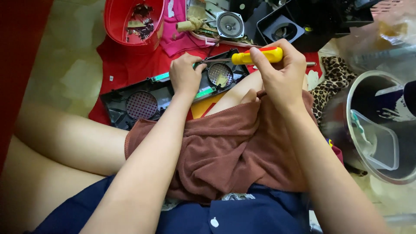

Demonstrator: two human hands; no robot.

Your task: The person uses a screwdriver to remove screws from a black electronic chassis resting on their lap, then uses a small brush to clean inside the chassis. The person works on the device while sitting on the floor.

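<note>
A long black plastic speaker panel (143, 102) with two round mesh grilles and a green circuit strip lies on a red cloth (130, 65) in front of my knees. My left hand (185, 74) presses down on the panel's middle, next to the right grille. My right hand (277, 71) grips a screwdriver (258, 55) with a yellow and red handle. Its metal shaft points left toward my left hand's fingers. A brown towel (225, 147) covers my lap.
A red bowl (134, 19) with small dark parts stands at the back. Beside it lie a loose round speaker (230, 24), a pink cloth and black casings (303, 21). A large metal pot (381, 125) holding a clear plastic container sits at right, near a leopard-print cloth (333, 78).
</note>
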